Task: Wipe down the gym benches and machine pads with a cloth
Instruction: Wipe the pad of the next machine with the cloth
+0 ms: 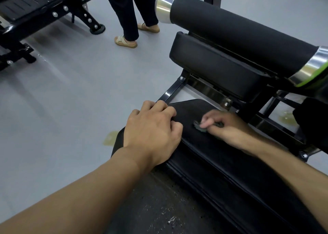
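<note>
Legible text, labels, brands, numbers, signs: none you can read, whether on the near seat pad (200, 150), the foam roller (239, 31) or the far-left bench (35, 3).

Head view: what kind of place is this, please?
Most likely a gym: the right hand holds a cloth on a black padded bench, a foam roller pad with chrome ends sits behind it, and another black machine stands nearby.

The cloth (200, 126) is blurred and mostly hidden under the right hand's (225, 125) fingers (211, 121), the left hand's (152, 127) fingertips curl out of sight on the pad (221, 154), and the top edge cuts off the standing person (131, 12) above the thighs.
</note>
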